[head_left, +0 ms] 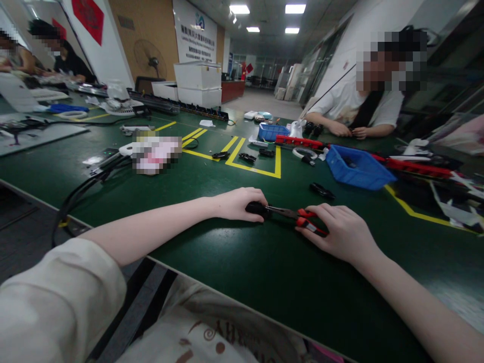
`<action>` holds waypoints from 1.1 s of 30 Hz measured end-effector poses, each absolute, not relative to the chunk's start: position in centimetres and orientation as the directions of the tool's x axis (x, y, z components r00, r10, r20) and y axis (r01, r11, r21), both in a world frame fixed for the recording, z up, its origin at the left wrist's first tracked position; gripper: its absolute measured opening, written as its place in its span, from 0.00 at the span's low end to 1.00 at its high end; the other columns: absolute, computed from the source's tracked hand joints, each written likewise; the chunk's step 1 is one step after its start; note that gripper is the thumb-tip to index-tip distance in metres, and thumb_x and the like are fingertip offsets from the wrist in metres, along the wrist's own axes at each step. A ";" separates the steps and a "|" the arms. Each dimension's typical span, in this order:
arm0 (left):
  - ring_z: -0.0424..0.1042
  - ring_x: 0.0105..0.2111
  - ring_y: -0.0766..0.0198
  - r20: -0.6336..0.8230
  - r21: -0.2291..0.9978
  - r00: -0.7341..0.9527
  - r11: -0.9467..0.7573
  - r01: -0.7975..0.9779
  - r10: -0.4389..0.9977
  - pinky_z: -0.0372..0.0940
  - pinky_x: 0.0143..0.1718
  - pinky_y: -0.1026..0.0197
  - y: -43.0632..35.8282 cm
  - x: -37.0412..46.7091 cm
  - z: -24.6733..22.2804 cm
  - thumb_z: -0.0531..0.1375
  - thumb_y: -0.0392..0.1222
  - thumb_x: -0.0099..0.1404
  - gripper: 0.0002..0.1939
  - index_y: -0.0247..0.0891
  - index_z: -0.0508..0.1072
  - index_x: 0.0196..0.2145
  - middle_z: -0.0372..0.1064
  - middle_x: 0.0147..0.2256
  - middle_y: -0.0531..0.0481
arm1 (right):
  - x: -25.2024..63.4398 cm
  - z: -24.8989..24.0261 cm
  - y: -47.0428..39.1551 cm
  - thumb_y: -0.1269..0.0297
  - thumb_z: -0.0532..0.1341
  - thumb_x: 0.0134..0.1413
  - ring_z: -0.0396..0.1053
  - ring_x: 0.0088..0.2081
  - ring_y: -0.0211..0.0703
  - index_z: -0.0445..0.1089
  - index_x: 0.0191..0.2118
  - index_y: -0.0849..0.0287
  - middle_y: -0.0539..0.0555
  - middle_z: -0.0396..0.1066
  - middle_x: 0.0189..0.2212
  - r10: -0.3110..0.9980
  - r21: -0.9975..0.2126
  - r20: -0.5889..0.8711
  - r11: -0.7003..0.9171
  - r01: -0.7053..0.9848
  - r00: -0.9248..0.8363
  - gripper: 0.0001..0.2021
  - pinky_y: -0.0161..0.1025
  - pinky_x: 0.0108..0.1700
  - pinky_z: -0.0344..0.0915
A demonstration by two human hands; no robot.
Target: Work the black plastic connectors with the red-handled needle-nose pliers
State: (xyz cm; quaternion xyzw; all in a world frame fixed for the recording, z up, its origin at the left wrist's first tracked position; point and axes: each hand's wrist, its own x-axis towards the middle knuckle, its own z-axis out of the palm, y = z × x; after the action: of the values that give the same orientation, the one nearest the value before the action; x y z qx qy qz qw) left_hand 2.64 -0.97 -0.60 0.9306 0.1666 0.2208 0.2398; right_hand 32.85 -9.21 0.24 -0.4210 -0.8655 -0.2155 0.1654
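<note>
- At the centre of the frame, the left hand [242, 204] is gripping a black part [256, 207], fingers curling round it above the green table [234, 272].
- Just right of it, the right hand [342, 232] is holding red-handled pliers [293, 214], nose pointing left and reaching the part's end; whether it's biting, I can't tell.
- Work on this one is looking underway to me: part and pliers are meeting, and nothing is showing as finished.
- Up by the yellow tape [253, 170], three small black pieces [247, 158] are lying loose; done or waiting, I can't tell.
- A lone black piece [321, 190] is lying between the hands and a blue bin [357, 171], the nearest obstacle.
- Cables [88, 180] are looping at left, well apart; a co-worker [387, 106] is sitting upper right.
</note>
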 end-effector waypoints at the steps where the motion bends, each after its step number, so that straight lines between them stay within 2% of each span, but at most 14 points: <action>1: 0.72 0.46 0.59 0.334 0.525 0.845 -0.827 0.202 0.418 0.67 0.49 0.57 -1.0 2.7 -0.7 0.68 0.43 0.63 0.17 0.34 0.73 0.47 0.71 0.46 0.44 | 32.9 0.3 -9.2 0.49 0.60 0.61 0.74 0.34 0.51 0.71 0.45 0.61 0.60 0.77 0.36 0.650 0.240 0.476 0.552 0.799 -0.592 0.18 0.46 0.38 0.67; 6: 0.72 0.45 0.60 0.365 0.551 0.827 -0.816 0.178 0.427 0.67 0.48 0.58 -1.0 2.8 -0.9 0.68 0.41 0.62 0.18 0.35 0.72 0.48 0.71 0.46 0.44 | 32.8 0.7 -9.4 0.50 0.60 0.61 0.74 0.35 0.51 0.71 0.45 0.60 0.59 0.77 0.36 0.630 0.241 0.502 0.555 0.796 -0.592 0.17 0.47 0.38 0.67; 17: 0.73 0.44 0.60 0.373 0.544 0.838 -0.825 0.150 0.398 0.68 0.47 0.57 -1.6 2.8 -0.5 0.64 0.39 0.64 0.12 0.35 0.73 0.46 0.72 0.45 0.43 | 33.1 1.0 -9.5 0.51 0.61 0.59 0.74 0.36 0.53 0.73 0.46 0.58 0.60 0.77 0.37 0.638 0.234 0.483 0.566 0.791 -0.600 0.17 0.50 0.41 0.67; 25: 0.73 0.36 0.63 0.232 0.599 0.871 -0.769 0.223 0.433 0.65 0.36 0.62 -2.2 2.9 0.1 0.63 0.41 0.66 0.15 0.36 0.71 0.49 0.74 0.40 0.47 | 33.3 1.1 -9.7 0.52 0.62 0.59 0.74 0.36 0.52 0.72 0.45 0.59 0.60 0.76 0.36 0.596 0.269 0.500 0.583 0.767 -0.628 0.16 0.48 0.40 0.68; 29: 0.73 0.35 0.64 0.194 0.603 0.879 -0.760 0.243 0.436 0.64 0.34 0.63 -2.7 2.8 0.4 0.64 0.42 0.65 0.14 0.37 0.71 0.48 0.74 0.40 0.48 | 33.3 1.0 -9.7 0.57 0.61 0.58 0.75 0.38 0.54 0.71 0.45 0.58 0.60 0.77 0.38 0.588 0.270 0.511 0.583 0.766 -0.627 0.13 0.48 0.41 0.68; 33: 0.73 0.35 0.63 0.190 0.581 0.879 -0.772 0.257 0.436 0.64 0.35 0.63 -2.7 2.8 0.5 0.64 0.43 0.67 0.13 0.38 0.71 0.47 0.74 0.39 0.49 | 33.4 0.7 -9.7 0.59 0.62 0.56 0.74 0.38 0.54 0.71 0.46 0.59 0.60 0.76 0.39 0.592 0.279 0.509 0.573 0.770 -0.625 0.14 0.47 0.37 0.68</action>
State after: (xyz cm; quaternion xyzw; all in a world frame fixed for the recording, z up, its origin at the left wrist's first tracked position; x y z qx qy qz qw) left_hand 2.81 -2.69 0.48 0.9277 0.1869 0.1592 0.2811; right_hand 33.36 -9.67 0.73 -0.3925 -0.8678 -0.2434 0.1831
